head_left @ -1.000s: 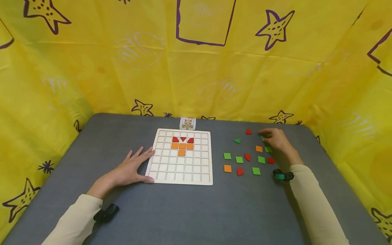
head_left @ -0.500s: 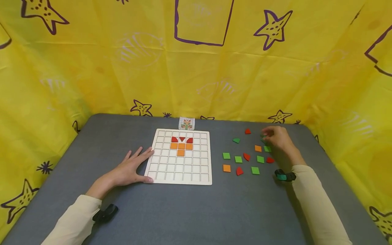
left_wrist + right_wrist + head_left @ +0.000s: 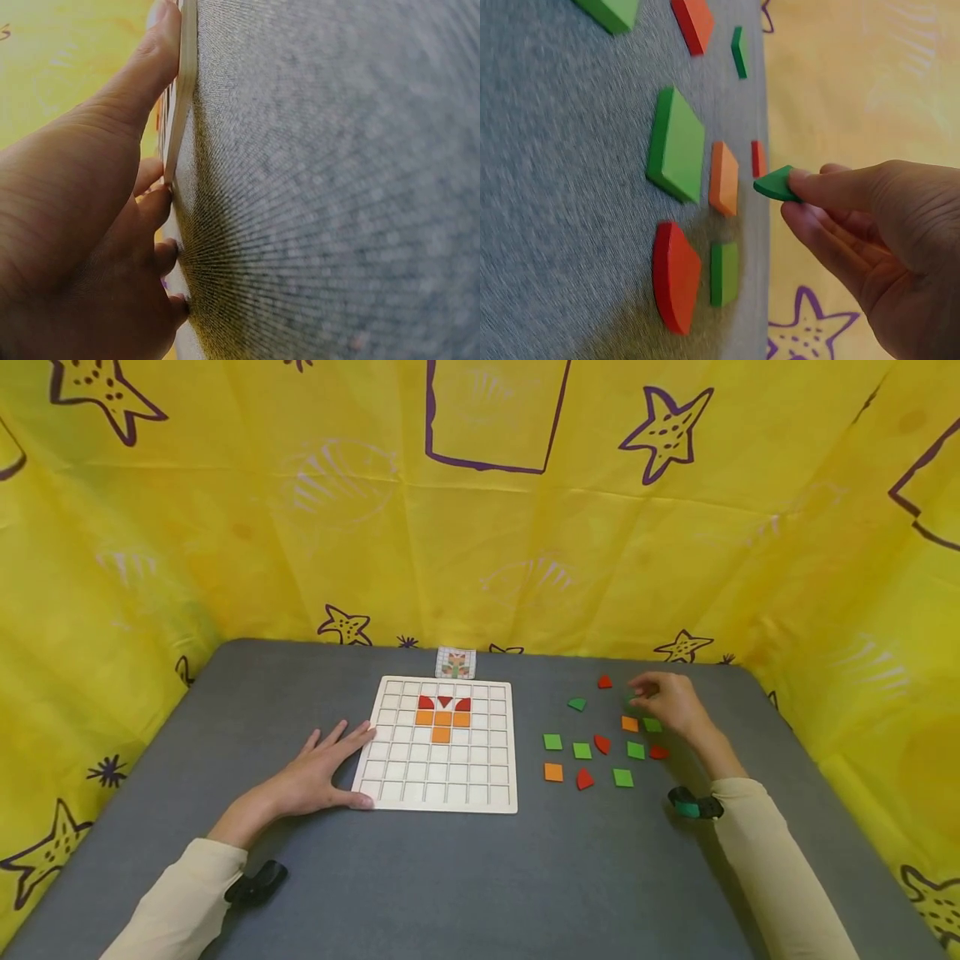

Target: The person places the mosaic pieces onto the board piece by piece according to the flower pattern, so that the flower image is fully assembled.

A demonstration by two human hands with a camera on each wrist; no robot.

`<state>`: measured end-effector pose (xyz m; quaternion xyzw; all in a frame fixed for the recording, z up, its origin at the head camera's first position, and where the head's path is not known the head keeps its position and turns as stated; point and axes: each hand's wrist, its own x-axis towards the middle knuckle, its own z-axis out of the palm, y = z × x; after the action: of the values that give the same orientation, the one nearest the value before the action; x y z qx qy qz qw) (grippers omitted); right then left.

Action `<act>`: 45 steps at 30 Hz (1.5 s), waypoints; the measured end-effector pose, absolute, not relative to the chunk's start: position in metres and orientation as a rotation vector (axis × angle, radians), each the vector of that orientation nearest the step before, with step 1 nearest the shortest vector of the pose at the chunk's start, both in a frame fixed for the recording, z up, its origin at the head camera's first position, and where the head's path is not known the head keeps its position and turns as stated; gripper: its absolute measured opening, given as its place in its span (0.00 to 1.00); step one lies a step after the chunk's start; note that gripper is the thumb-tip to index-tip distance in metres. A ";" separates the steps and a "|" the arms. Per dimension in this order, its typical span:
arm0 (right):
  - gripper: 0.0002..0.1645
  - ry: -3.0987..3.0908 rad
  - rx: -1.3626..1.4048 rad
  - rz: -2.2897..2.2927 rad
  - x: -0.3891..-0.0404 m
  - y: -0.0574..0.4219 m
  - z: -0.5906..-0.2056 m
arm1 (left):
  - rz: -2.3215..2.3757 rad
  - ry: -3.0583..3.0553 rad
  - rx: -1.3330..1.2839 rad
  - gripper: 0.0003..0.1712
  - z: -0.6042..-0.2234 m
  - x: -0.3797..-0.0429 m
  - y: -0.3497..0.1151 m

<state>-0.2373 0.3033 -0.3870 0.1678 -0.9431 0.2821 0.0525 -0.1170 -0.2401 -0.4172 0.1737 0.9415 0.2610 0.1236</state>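
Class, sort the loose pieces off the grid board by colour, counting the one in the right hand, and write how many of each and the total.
Red pieces: 4
Orange pieces: 2
Green pieces: 7, including the held piece in the right hand
Total: 13

Yellow starfish-print curtain [image 3: 465,527], grey table [image 3: 465,885]

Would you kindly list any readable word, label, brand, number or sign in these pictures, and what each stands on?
There is no readable text in any view.
Small white rectangular card: coloured pattern; any lettering is too small to read.
Yellow fabric backdrop: purple-outlined starfish drawings, no legible words.
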 end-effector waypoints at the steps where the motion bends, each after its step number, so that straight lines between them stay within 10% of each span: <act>1: 0.15 -2.864 0.524 0.857 -0.237 0.301 -0.387 | 0.761 2.743 0.501 0.66 -0.417 -0.117 -0.240; 45: 0.11 -2.748 0.952 1.016 -0.222 0.176 -0.398 | 0.761 2.742 0.531 0.66 -0.415 -0.118 -0.239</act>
<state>-0.2223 0.1761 -0.3975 0.3090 -0.8916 0.3296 0.0307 -0.1184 -0.2386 -0.4152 0.1819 0.9400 0.2608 0.1233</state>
